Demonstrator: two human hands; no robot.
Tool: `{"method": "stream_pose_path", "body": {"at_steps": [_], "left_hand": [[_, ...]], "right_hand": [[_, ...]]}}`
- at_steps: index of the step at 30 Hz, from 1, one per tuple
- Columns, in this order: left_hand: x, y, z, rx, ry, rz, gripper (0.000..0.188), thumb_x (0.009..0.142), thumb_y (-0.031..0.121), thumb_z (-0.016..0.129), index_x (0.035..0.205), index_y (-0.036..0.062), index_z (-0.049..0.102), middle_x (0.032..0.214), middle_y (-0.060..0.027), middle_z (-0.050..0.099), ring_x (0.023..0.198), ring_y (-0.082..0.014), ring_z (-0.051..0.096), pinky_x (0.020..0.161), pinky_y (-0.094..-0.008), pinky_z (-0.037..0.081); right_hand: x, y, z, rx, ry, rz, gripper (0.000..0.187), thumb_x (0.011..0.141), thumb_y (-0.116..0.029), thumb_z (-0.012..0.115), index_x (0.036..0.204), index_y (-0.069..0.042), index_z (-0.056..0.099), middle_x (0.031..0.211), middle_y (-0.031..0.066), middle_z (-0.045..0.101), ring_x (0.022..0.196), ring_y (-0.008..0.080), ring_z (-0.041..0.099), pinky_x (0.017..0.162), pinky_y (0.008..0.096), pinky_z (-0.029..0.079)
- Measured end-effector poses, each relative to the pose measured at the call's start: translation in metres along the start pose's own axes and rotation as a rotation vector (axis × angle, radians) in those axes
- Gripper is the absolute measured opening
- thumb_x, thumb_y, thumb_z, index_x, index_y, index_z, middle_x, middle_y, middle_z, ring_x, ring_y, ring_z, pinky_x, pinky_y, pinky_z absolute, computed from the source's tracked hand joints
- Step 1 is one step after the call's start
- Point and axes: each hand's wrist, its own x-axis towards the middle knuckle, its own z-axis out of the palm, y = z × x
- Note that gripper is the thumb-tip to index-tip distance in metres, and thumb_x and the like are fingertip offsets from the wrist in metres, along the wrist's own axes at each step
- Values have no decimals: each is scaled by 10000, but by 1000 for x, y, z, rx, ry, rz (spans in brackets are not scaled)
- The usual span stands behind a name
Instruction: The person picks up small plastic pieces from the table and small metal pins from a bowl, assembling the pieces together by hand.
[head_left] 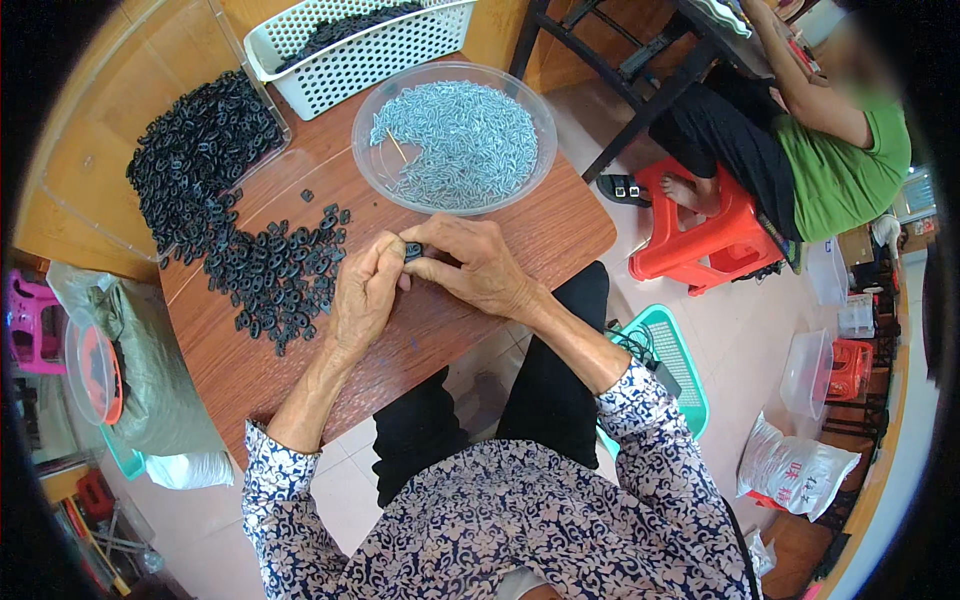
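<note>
Both of my hands meet over the near edge of the wooden table. A small black plastic part (412,251) is pinched between the thumb and forefinger of my right hand (478,266). My left hand (366,288) is closed, its fingertips gripping the same part from the left; its inner fingers are partly hidden. Many like black parts (275,270) lie loose to the left of my hands. Just beyond my hands is a clear round bowl (545,150) with small silvery screw-like pins (465,140). A thin wooden stick (396,144) lies in it.
Black parts (195,150) heap up in a clear tub at the far left. A white perforated basket (365,85) stands behind the bowl. Another person in a green shirt (840,160) sits by a red stool (655,245). A turquoise basket (690,390) is on the floor.
</note>
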Motion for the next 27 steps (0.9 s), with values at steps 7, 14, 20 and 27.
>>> {"method": "stream_pose_path", "body": {"at_steps": [7, 14, 20, 27], "left_hand": [[4, 1, 5, -11, 14, 82, 322, 1031, 182, 447, 766, 11, 513, 650, -35, 505, 629, -116, 491, 589, -286, 406], [-10, 4, 3, -72, 46, 30, 348, 1054, 232, 393, 819, 19, 538, 685, -29, 514, 670, -122, 499, 638, -287, 418], [-7, -13, 0, -131, 32, 99, 352, 1037, 213, 371, 814, 7, 549, 677, -50, 517, 653, -156, 519, 640, -311, 427], [-3, 2, 2, -152, 10, 108, 255, 1000, 159, 450, 849, -18, 553, 680, -62, 539, 641, -138, 537, 601, -290, 442]], "right_hand": [[4, -6, -5, -83, 22, -78, 214, 851, -86, 684, 1050, -26, 634, 856, 129, 622, 742, 289, 647, 662, 384, 521], [1, -24, 0, -22, 57, -36, 236, 844, -5, 701, 1077, -4, 665, 863, 78, 669, 711, 151, 663, 619, 282, 530], [77, -47, -19, 45, 143, 187, 144, 922, -72, 601, 969, 10, 709, 709, 37, 673, 674, 89, 622, 631, 253, 510], [183, -20, -37, 131, 276, 264, 390, 914, -264, 619, 1132, 56, 657, 749, 75, 702, 623, 113, 652, 572, 258, 499]]}}
